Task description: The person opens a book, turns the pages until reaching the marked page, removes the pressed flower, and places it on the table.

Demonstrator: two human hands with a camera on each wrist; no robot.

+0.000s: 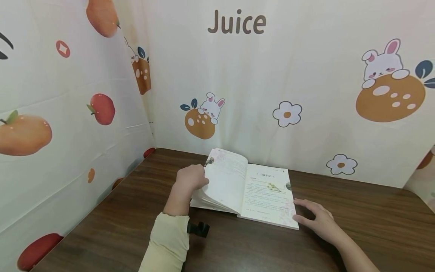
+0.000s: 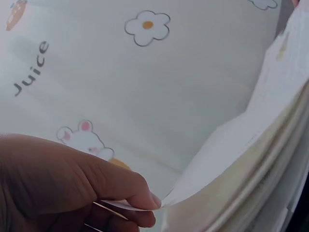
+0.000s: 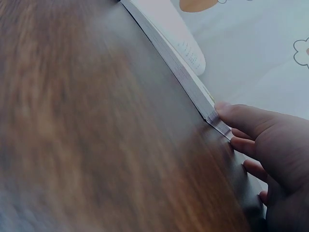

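An open book [image 1: 266,196] with printed text and a small yellow-green plant picture lies on the dark wooden table. My left hand [image 1: 191,177] is at its left side, and in the left wrist view the thumb and fingers pinch the edge of a thin page [image 2: 207,169]. That left side is raised and curved, with several pages fanned below it. At the book's right edge is my right hand [image 1: 316,219]. In the right wrist view its thumb rests at the upper edge of the page block [image 3: 178,72], with the fingers against the side below.
Brown wood tabletop [image 1: 238,249] extends around the book. Behind it hangs a pale curtain [image 1: 244,75] printed with flowers, rabbits and the word "Juice"; another printed sheet [image 1: 74,83] covers the left side. A black strap piece [image 1: 198,229] sits at the left wrist.
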